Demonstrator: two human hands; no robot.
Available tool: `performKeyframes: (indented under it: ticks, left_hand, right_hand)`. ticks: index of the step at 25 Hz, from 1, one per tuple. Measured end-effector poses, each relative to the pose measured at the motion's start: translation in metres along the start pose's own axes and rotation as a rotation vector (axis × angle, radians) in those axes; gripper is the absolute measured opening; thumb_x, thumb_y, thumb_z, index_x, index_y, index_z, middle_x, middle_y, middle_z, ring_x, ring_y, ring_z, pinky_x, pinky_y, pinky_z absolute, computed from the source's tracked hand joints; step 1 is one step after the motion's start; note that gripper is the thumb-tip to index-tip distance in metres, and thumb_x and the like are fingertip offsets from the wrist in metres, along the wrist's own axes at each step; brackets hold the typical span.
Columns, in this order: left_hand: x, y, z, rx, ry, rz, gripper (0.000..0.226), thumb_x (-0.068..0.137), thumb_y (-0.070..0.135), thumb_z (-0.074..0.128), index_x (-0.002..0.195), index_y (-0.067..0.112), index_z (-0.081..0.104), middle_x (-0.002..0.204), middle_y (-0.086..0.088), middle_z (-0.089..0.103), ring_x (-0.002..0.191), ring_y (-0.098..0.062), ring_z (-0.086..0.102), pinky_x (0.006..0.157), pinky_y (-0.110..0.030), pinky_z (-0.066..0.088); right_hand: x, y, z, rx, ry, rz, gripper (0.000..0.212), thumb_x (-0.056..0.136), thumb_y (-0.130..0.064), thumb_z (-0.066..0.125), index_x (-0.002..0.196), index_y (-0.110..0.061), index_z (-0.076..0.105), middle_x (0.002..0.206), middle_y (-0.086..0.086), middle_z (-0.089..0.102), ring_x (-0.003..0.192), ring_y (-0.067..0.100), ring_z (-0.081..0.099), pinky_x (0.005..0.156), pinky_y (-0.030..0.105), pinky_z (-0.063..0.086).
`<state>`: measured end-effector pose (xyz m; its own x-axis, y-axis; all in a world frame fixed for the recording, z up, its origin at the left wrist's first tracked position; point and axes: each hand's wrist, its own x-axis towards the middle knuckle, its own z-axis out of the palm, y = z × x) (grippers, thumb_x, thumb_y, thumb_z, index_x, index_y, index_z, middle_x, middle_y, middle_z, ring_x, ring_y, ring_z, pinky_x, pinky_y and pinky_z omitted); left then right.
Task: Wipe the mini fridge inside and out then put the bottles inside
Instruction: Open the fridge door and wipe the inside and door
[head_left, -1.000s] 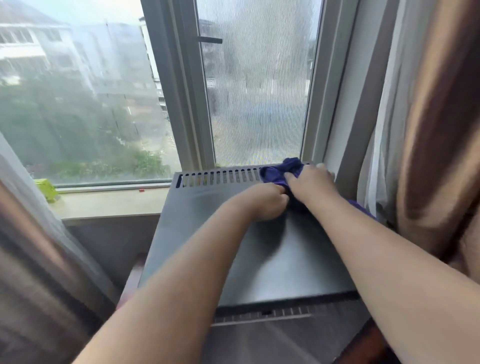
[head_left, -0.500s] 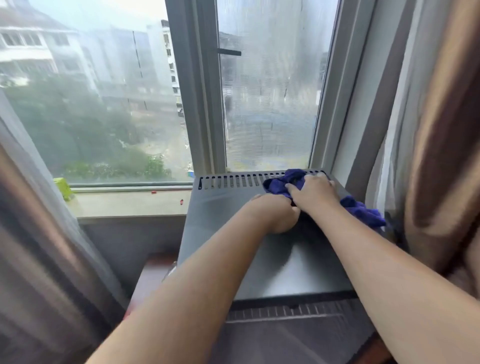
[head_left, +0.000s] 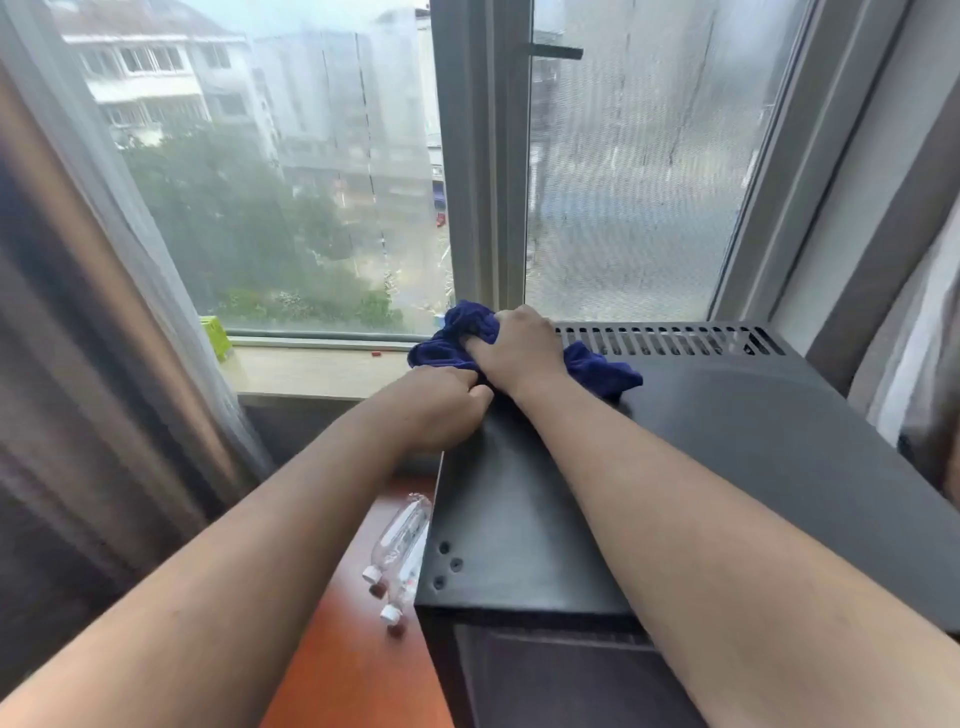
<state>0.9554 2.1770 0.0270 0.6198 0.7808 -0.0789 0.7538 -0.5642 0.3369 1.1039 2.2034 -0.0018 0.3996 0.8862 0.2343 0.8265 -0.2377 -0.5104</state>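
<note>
The right hand lies on the bunched dark blue cloth, its fingers curled into the soft folds and pressing them down on the back left corner of the matte black mini fridge. The left hand sits just beside it at the fridge's left top edge. Its fingers are curled under and its knuckles meet the cloth's lower fold; whether it pinches any fabric or only the fridge edge cannot be told. The cloth is crumpled, with one lobe over the fridge's back left corner and a flatter tail stretching right along the row of narrow vent slots at the back of the fridge top. That top is a smooth, flat, dull panel, and three small round holes dot its front left corner. Left of the fridge, near its front, two clear plastic bottles with white caps lie on their sides on the glossy reddish-brown wooden surface, close against the fridge wall, caps pointing toward the front. Behind and to the left of the fridge runs a pale windowsill carrying a small green box. A sheer white and brown curtain hangs farther left.
</note>
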Motion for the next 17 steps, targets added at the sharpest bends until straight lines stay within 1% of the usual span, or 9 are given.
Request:
performKeyframes:
  ticks: [2, 3, 5, 7, 9, 12, 14, 17]
  left_hand:
    - [0.014, 0.028, 0.006, -0.027, -0.045, 0.036, 0.031, 0.103, 0.024, 0.038, 0.073, 0.022, 0.045, 0.123, -0.018, 0.064, 0.098, -0.026, 0.047, 0.083, -0.030, 0.033]
    - [0.022, 0.047, 0.012, -0.022, -0.068, 0.062, 0.028, 0.104, 0.025, 0.038, 0.077, 0.021, 0.047, 0.124, -0.018, 0.063, 0.098, -0.027, 0.047, 0.082, -0.030, 0.032]
    - [0.038, 0.096, 0.029, 0.006, -0.123, 0.145, 0.022, 0.104, 0.030, 0.037, 0.092, 0.018, 0.051, 0.129, -0.018, 0.062, 0.109, -0.031, 0.052, 0.085, -0.031, 0.032]
    - [0.050, 0.149, 0.047, 0.004, -0.174, 0.240, 0.026, 0.103, 0.032, 0.037, 0.106, 0.016, 0.057, 0.137, -0.019, 0.058, 0.123, -0.033, 0.051, 0.090, -0.033, 0.034]
    - [0.052, 0.200, 0.063, -0.003, -0.201, 0.340, 0.036, 0.103, 0.033, 0.036, 0.121, 0.013, 0.061, 0.143, -0.019, 0.055, 0.131, -0.035, 0.048, 0.097, -0.036, 0.035]
    - [0.041, 0.250, 0.081, 0.017, -0.222, 0.430, 0.042, 0.104, 0.033, 0.035, 0.132, 0.011, 0.058, 0.149, -0.018, 0.051, 0.138, -0.033, 0.043, 0.111, -0.040, 0.032]
    - [0.035, 0.260, 0.088, 0.059, -0.203, 0.454, 0.044, 0.104, 0.034, 0.035, 0.135, 0.010, 0.055, 0.152, -0.017, 0.049, 0.141, -0.031, 0.042, 0.116, -0.043, 0.027]
    - [0.021, 0.248, 0.089, 0.081, -0.156, 0.470, 0.049, 0.103, 0.036, 0.034, 0.140, 0.012, 0.054, 0.152, -0.016, 0.050, 0.142, -0.031, 0.042, 0.118, -0.044, 0.026]
  right_hand:
    - [-0.001, 0.031, -0.019, 0.004, 0.046, 0.052, 0.050, 0.091, -0.057, 0.060, 0.103, -0.011, 0.073, 0.103, 0.013, 0.058, 0.108, 0.039, 0.060, 0.089, 0.040, 0.048]
    - [-0.001, 0.052, -0.032, -0.004, 0.070, 0.085, 0.049, 0.090, -0.057, 0.060, 0.097, -0.010, 0.072, 0.098, 0.011, 0.054, 0.107, 0.039, 0.059, 0.088, 0.040, 0.047]
    - [-0.006, 0.103, -0.065, -0.027, 0.133, 0.175, 0.045, 0.088, -0.059, 0.061, 0.085, -0.015, 0.064, 0.094, 0.009, 0.054, 0.105, 0.039, 0.061, 0.085, 0.040, 0.047]
    - [-0.020, 0.156, -0.099, -0.029, 0.200, 0.289, 0.044, 0.082, -0.062, 0.061, 0.080, -0.018, 0.059, 0.097, 0.012, 0.065, 0.104, 0.040, 0.063, 0.085, 0.040, 0.050]
    - [-0.044, 0.201, -0.133, -0.036, 0.270, 0.398, 0.047, 0.078, -0.062, 0.059, 0.084, -0.016, 0.067, 0.101, 0.016, 0.070, 0.105, 0.040, 0.064, 0.087, 0.042, 0.054]
    - [-0.078, 0.242, -0.168, -0.027, 0.364, 0.532, 0.051, 0.079, -0.057, 0.061, 0.092, -0.009, 0.075, 0.104, 0.023, 0.071, 0.105, 0.042, 0.065, 0.086, 0.041, 0.053]
    - [-0.092, 0.250, -0.175, -0.021, 0.392, 0.583, 0.049, 0.084, -0.051, 0.065, 0.095, -0.005, 0.076, 0.106, 0.026, 0.071, 0.107, 0.044, 0.064, 0.087, 0.041, 0.052]
    - [-0.098, 0.230, -0.165, -0.146, 0.388, 0.527, 0.042, 0.090, -0.046, 0.067, 0.102, -0.006, 0.073, 0.113, 0.022, 0.067, 0.112, 0.044, 0.060, 0.092, 0.044, 0.050]
